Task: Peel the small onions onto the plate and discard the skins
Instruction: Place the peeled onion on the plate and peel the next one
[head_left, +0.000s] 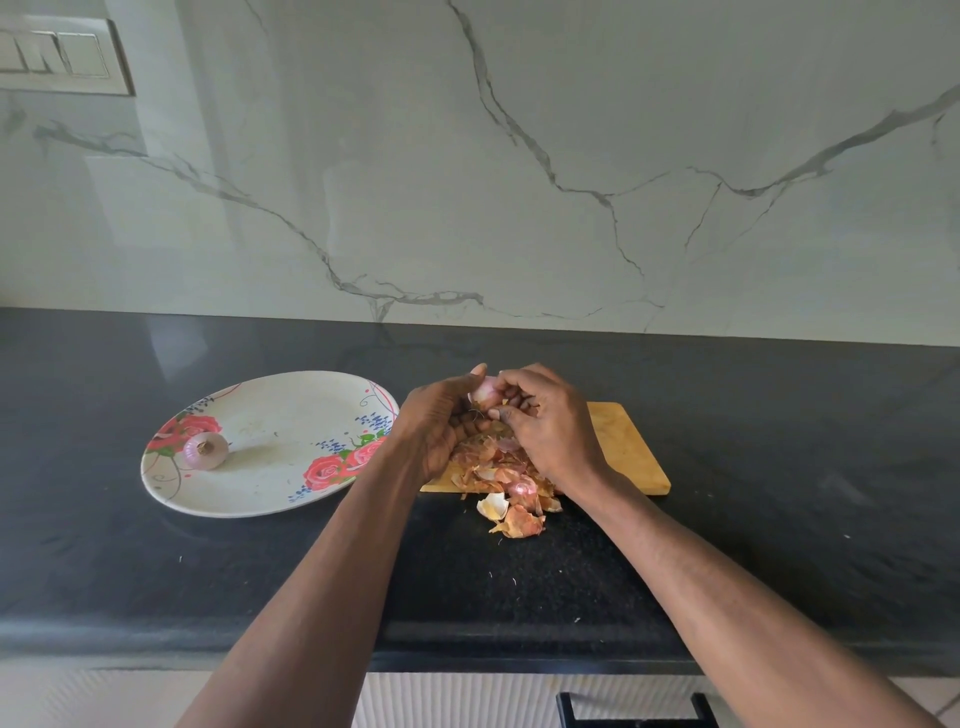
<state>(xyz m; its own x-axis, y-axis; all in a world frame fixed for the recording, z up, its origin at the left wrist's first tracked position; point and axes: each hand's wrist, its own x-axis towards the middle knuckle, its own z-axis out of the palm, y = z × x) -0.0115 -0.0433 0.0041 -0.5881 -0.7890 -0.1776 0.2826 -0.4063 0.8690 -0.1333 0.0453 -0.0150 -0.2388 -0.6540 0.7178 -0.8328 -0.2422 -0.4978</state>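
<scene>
A small pinkish onion (487, 391) is held above the wooden cutting board (623, 447). My left hand (441, 421) cups and grips it from the left. My right hand (545, 415) pinches at its top and side with curled fingers. A heap of dry orange onion skins (506, 486) lies under my hands, spilling off the board's front edge onto the black counter. One peeled purple onion (206, 450) lies on the left part of the white floral plate (270, 415).
The black stone counter (519, 571) runs across the view, with a marble backsplash behind. The plate sits left of the board. A wall switch panel (62, 57) is at the top left. A dark drawer handle (639, 709) shows below the counter edge.
</scene>
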